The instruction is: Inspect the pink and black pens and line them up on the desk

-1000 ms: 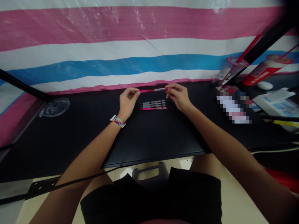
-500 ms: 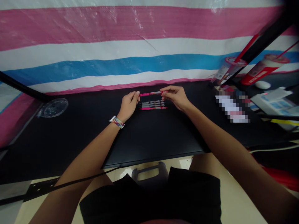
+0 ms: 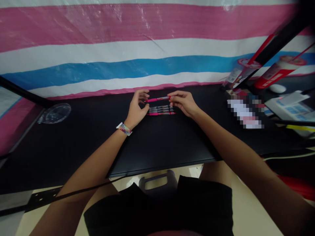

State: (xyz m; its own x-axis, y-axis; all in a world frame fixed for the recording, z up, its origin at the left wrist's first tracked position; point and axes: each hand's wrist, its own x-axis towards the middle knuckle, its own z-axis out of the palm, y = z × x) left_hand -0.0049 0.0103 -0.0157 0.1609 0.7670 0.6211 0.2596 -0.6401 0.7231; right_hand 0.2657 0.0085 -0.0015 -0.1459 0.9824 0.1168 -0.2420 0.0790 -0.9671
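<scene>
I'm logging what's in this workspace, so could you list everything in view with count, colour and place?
Held pen: 1, pink, at the right fingertips
Dark pens: several, too small to count, between hands
Lower pink pen: 1, nearest the person
Desk: 1, black, under the pens
Striped sheet: 1, pink, white, blue, behind
Clear lid: 1, far left
Drink cups: 2, partly red, far right
Rounded object: 1, white, by the cups
Pixelated item: 1, mostly pale, right
Stool: 1, grey, below
Frame bars: several, black, sides
Shorts: black, bottom
Wristband: 1, multicoloured, left wrist
Left hand: 1, bare, open by the pens
Right hand: 1, bare, pinching the held pen
</scene>
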